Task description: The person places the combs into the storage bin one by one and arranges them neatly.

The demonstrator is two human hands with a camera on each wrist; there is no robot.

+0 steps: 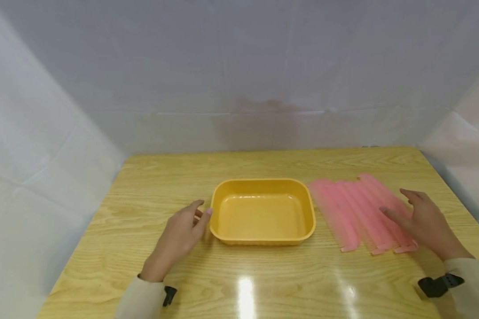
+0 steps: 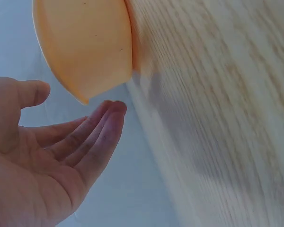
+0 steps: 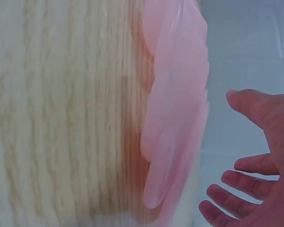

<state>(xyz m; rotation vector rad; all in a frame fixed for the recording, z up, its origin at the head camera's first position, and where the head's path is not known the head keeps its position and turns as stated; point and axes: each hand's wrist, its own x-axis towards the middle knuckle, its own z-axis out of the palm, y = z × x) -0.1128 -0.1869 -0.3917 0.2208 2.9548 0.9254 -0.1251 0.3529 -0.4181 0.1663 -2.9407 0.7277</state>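
One left hand (image 1: 177, 239), its fingers loose and clasping nothing, attends a yellow tub (image 1: 259, 212) from 8 o'clock at a wooden bench (image 1: 163, 173). Its part in the work looks like minding the tub, a job that would call for no more than light fingertips on the near wall. The fingers point toward 1 o'clock, with the thumb just beside the rim and the forearm angled in from 7 o'clock; whether any fingertip touches cannot be told. The tub stands upright and bare inside, near the middle of the bench.

At the tub's 3 o'clock, several pink combs (image 1: 345, 212) lie flat, partly overlapping and slanted from 11 to 5 o'clock, too blurred to count. Farthest right, at the combs' own 3 o'clock, the right hand (image 1: 429, 221) hangs with fingers spread, gripping nothing, its thumb over the pile toward 10 o'clock and its forearm rising from 5. The step in hand appears to be the approach to the combs, none of them in the tub; the next move seems to call for lowering thumb and fingers and pinching cleanly, without dragging neighbouring combs along.
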